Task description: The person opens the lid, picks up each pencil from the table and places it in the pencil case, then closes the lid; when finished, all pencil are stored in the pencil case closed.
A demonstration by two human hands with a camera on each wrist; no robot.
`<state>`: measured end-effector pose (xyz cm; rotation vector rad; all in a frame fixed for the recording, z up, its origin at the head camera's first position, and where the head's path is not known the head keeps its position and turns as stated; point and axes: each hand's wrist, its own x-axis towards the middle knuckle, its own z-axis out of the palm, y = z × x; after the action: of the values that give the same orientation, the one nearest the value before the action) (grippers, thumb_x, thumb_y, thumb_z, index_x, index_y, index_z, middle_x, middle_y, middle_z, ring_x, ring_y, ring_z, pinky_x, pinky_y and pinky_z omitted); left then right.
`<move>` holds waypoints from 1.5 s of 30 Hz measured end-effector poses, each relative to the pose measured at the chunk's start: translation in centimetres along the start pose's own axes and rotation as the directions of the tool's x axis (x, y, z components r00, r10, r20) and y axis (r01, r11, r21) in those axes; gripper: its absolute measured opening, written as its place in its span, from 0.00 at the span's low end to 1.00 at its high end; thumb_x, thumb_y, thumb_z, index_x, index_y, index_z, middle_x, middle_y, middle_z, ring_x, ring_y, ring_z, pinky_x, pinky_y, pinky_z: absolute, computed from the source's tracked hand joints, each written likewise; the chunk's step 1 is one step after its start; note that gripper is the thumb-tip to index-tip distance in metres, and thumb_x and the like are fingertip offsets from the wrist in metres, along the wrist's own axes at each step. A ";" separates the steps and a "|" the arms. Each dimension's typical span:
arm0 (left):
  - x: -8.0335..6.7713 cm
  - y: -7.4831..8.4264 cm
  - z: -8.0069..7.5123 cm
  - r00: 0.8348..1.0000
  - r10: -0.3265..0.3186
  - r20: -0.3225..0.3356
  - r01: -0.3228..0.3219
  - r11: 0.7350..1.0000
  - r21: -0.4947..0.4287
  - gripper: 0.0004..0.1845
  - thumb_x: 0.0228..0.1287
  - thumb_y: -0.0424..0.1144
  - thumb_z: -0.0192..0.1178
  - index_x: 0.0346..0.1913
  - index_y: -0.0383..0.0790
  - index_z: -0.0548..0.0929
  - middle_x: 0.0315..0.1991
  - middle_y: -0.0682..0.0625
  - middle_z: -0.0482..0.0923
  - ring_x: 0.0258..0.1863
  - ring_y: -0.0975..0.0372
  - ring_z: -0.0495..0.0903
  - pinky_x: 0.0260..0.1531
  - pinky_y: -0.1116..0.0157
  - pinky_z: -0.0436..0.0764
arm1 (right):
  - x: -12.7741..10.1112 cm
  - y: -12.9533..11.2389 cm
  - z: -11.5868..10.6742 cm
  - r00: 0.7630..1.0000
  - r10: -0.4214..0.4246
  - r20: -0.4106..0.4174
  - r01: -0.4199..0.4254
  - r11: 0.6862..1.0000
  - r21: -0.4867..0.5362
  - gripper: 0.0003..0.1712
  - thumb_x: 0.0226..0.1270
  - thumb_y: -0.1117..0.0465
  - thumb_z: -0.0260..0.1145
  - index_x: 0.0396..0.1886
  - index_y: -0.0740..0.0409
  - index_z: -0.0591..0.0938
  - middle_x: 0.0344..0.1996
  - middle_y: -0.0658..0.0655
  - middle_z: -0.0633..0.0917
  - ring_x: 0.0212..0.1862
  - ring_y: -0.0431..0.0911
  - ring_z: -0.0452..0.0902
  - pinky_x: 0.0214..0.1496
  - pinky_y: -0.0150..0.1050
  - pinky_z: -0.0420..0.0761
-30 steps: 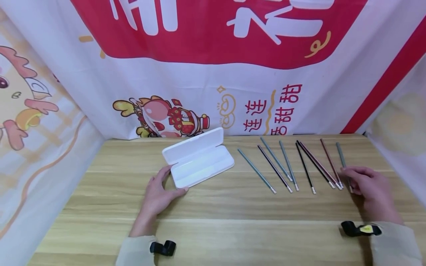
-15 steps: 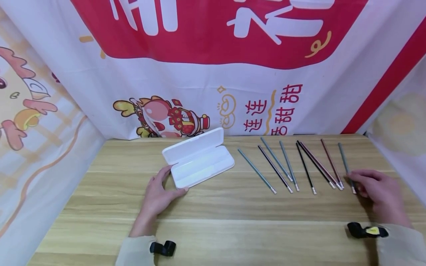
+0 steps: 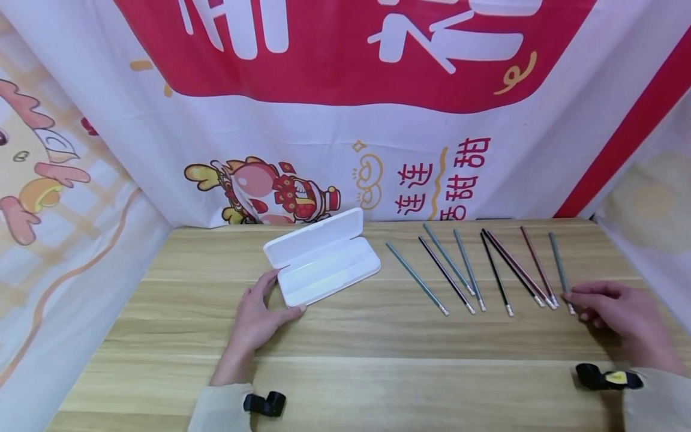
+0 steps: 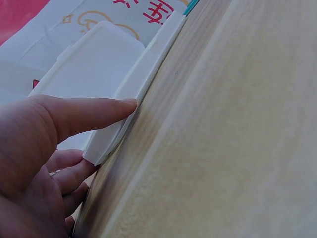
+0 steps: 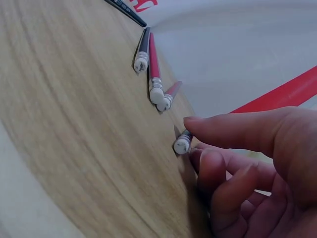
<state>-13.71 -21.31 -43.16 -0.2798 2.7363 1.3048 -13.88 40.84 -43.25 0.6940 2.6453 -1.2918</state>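
Observation:
A white pencil case (image 3: 329, 273) lies on the table with its lid raised at the back and its tray bare. My left hand (image 3: 258, 318) holds its near left corner, thumb along the front edge and fingers at the left end, as the left wrist view shows. Farther right, my right hand (image 3: 621, 309) has thumb and forefinger at the rightmost teal pencil (image 3: 558, 258), pinching it close to its eraser end (image 5: 182, 145). That pencil lies on the table; the other fingers are curled beneath the thumb.
Several pencils in teal, black and dark red are spread between the case and my right hand, including a teal pencil (image 3: 415, 278) and a dark red pencil (image 3: 537, 264). Eraser ends face me. A printed cloth (image 3: 324, 138) hangs behind the wooden table (image 3: 378, 372).
My right hand has moved right and toward me, sliding down the teal pencil to its eraser end. The pencil has shifted slightly right. The left hand and case stay put.

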 end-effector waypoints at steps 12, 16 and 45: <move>0.2 -0.2 0.0 1.000 -0.014 0.004 0.014 1.000 0.000 0.54 0.59 0.51 0.80 0.85 0.51 0.61 0.86 0.42 0.59 0.88 0.40 0.45 0.88 0.38 0.38 | -0.4 -0.7 0.2 0.999 -0.030 -0.033 0.026 0.992 -0.124 0.27 0.76 0.47 0.70 0.54 0.69 0.85 0.24 0.45 0.87 0.26 0.39 0.80 0.28 0.36 0.81; 0.2 -0.2 0.1 1.000 -0.015 0.001 0.015 1.000 -0.002 0.54 0.58 0.51 0.80 0.85 0.50 0.62 0.86 0.42 0.60 0.88 0.39 0.44 0.87 0.37 0.39 | -0.5 -0.8 0.3 0.999 -0.027 -0.042 0.022 0.990 -0.136 0.27 0.77 0.46 0.68 0.53 0.69 0.85 0.24 0.46 0.87 0.26 0.40 0.80 0.28 0.36 0.81; -0.1 -0.1 0.0 1.000 0.015 -0.005 -0.015 1.000 0.015 0.54 0.58 0.52 0.81 0.84 0.50 0.62 0.85 0.41 0.61 0.88 0.41 0.49 0.88 0.40 0.38 | 0.1 0.0 0.0 0.999 -0.032 0.007 0.032 0.999 0.015 0.35 0.84 0.44 0.58 0.65 0.75 0.77 0.25 0.42 0.87 0.28 0.38 0.82 0.30 0.34 0.84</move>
<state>-13.64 -21.32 -43.20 -0.2628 2.7565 1.2888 -13.99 40.88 -43.26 0.6506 2.6547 -1.3205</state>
